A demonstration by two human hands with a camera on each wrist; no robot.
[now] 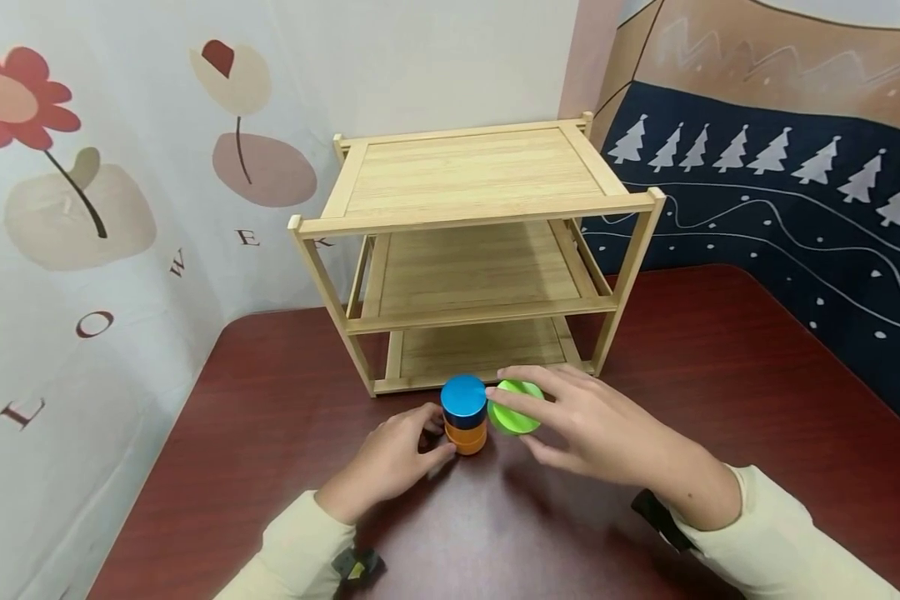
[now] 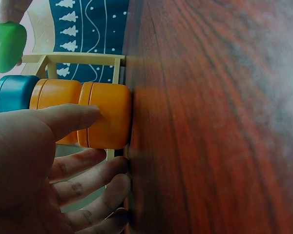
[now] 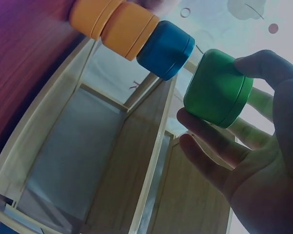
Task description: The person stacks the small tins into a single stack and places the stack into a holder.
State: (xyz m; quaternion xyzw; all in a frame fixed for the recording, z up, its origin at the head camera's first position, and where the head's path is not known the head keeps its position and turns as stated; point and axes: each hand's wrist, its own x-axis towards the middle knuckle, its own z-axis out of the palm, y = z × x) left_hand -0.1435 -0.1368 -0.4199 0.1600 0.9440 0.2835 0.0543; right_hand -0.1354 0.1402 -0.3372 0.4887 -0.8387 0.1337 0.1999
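Note:
Near the shelf's front stands an upright stack of small round lidded canisters. A blue canister tops it, above an upper orange canister and a lower orange canister. My left hand holds the bottom of the stack, its thumb against the lower orange canister and its fingers curving round behind. Just right of the blue canister, my right hand grips a green canister between thumb and fingers. In the right wrist view this green one is off the table and apart from the blue.
Right behind the stack is a wooden shelf with three tiers. It stands on a dark red wooden table. Printed cloth walls close off the left and back. Dark wrist bands sit by both sleeves.

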